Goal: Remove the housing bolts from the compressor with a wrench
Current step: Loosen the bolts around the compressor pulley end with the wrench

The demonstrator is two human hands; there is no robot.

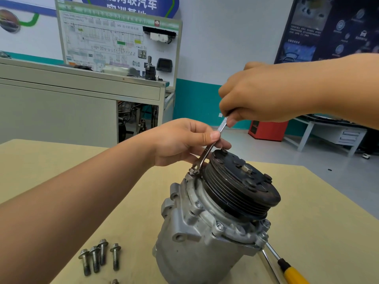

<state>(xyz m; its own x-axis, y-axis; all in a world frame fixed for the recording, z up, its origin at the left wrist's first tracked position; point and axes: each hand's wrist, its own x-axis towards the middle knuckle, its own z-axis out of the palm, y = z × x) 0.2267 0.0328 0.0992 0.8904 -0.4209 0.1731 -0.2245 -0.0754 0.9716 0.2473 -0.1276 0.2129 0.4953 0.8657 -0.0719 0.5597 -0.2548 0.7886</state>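
**Seated: wrench [207, 150] on housing bolt [192, 170]**

The compressor [205, 232] stands centre, pulley up, the bolt at its far-left flange. The left hand [180, 140] pinches the shaft; the right hand [262, 93] grips the upper end. Loose bolts [98, 257] lie near left.

Reaches in from lower left with left hand [184, 140], pinches wrench [205, 155] mid-shank; grips its upper end in curled right hand [262, 95], held higher.
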